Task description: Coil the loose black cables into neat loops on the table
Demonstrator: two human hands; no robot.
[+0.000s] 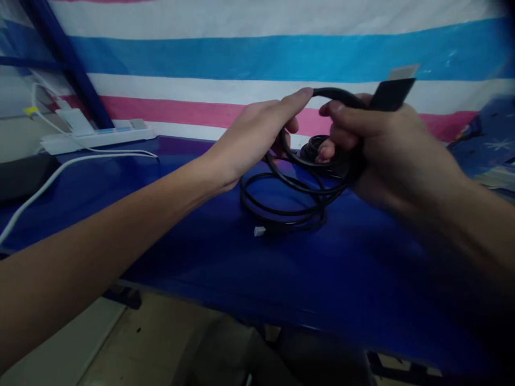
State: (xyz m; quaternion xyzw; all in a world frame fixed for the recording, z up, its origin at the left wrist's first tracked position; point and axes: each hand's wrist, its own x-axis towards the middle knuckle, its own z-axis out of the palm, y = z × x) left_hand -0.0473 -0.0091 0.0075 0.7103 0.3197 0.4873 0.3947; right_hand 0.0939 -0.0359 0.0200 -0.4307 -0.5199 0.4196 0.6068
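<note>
A black cable (298, 185) is held up in loops between both hands, over the blue table. My left hand (269, 126) is closed on the loops at their left side, thumb along the top strand. On the right, my right hand (374, 128) grips the gathered cable near one end. That end's black plug (392, 94), with a pale metal tip, sticks up above the fingers. Lower loops hang down or rest on the table; I cannot tell which. Their other end shows a small silver connector (259, 231). Behind the hands sits another black coil (314, 147), partly hidden.
A white power strip (100, 138) with a white adapter (74, 119) stands at the back left of the table (241, 279). A white cable (52, 182) runs across the left side beside a dark object (24, 177). A striped sheet (241, 59) hangs behind.
</note>
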